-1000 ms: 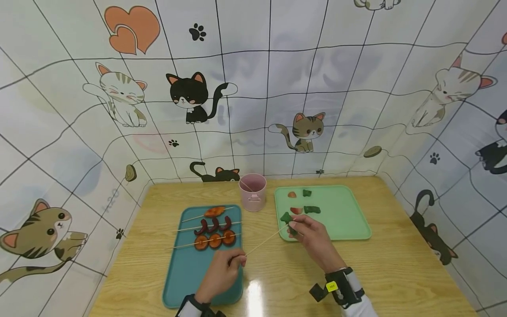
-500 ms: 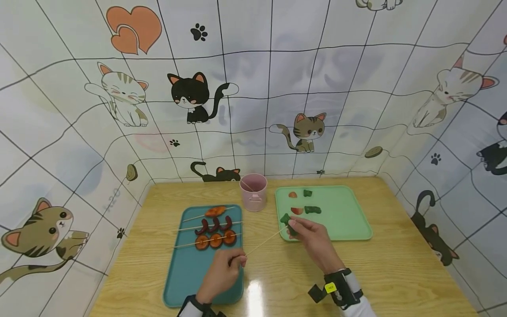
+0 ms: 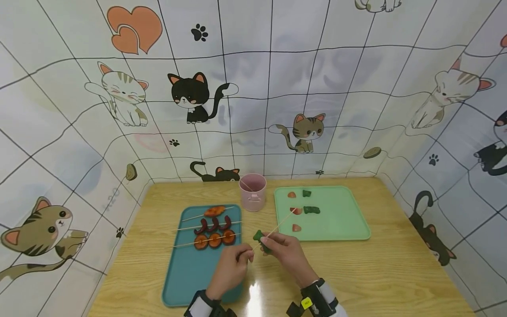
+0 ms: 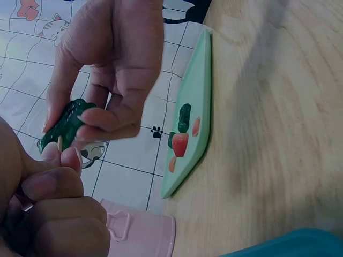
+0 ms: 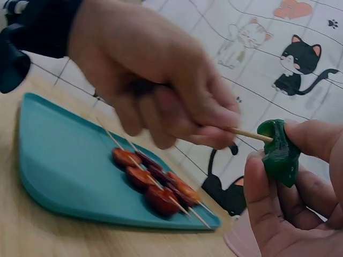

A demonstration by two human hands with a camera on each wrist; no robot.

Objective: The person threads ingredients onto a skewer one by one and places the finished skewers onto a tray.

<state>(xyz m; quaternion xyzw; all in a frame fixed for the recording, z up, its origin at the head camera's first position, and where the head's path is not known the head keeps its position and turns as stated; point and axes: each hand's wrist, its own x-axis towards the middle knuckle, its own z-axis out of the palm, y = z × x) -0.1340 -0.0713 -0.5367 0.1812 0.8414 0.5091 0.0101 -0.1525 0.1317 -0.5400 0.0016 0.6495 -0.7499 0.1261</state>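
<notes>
Above the pale wooden tabletop (image 3: 396, 273), at lower centre, the left hand (image 3: 231, 267) pinches a thin bamboo skewer (image 3: 282, 221) and the right hand (image 3: 290, 256) a crinkled dark-green vegetable-like piece (image 3: 259, 236), apparently mid-threading, likely calling for sliding it toward steady left fingers.

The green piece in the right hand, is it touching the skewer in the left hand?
Touching. The right wrist view shows the skewer, pinched in the left hand, meeting the green piece with no gap.
</notes>
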